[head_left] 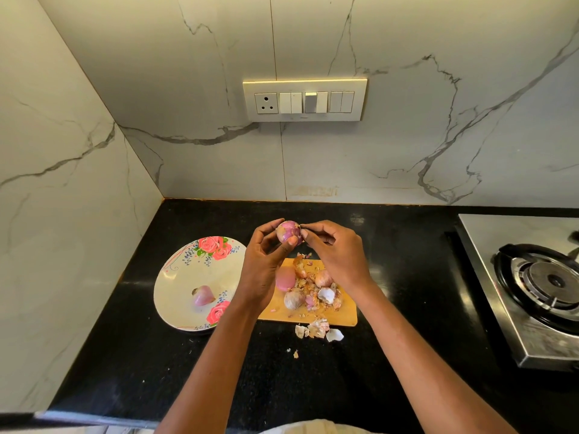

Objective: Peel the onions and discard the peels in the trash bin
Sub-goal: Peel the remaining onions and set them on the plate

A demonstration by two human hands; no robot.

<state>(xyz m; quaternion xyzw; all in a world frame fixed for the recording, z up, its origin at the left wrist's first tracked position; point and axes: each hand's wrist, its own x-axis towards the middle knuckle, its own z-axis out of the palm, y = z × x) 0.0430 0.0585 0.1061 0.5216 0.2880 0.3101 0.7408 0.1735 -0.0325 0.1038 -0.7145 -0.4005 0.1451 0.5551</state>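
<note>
No writing or brand can be read anywhere. The black counter carries a steel gas stove at the right and a switch panel is on the marble wall above. A white plate with rose pattern holds one peeled onion. Just beside it lies a wooden cutting board with several onions and a heap of dry peels; more peels lie on the counter in front of the board. Above the board, the left hand holds a partly peeled onion between curled fingers and thumb. The right hand pinches a bit of skin at the onion's top.
</note>
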